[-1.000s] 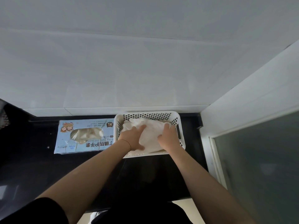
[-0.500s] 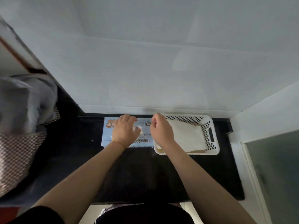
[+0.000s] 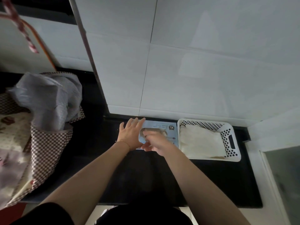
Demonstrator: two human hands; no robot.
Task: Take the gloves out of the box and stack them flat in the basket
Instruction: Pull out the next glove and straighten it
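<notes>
Glove box [image 3: 164, 130], pale blue w/ "XL" print, flat on dark worktop [image 3: 211, 179], back edge near white tiled wall [image 3: 194, 70]. Left hand [image 3: 130, 134] laid on box's left end, fingers straight & spread, thin bracelet at wrist. Right hand [image 3: 155, 142] over box's oval opening, motion-blurred; fingers look bent toward opening but can't tell if pinching a glove or not. Gloves in opening visible as pale crumpled mass betw. both hands. White perforated basket [image 3: 230, 135] just beside box on right, nearly touching, slot handle on right end wall. Stacked gloves [image 3: 201, 143] inside basket, off-white, lying roughly flat, filling most of floor. Checkered fabric bag [image 3: 47, 148] w/ grey plastic bag [image 3: 47, 98] sticking out, well apart at far left of worktop. Frosted glass panel [image 3: 285, 176] at lower right. Black sleeve on left arm at bottom edge.
</notes>
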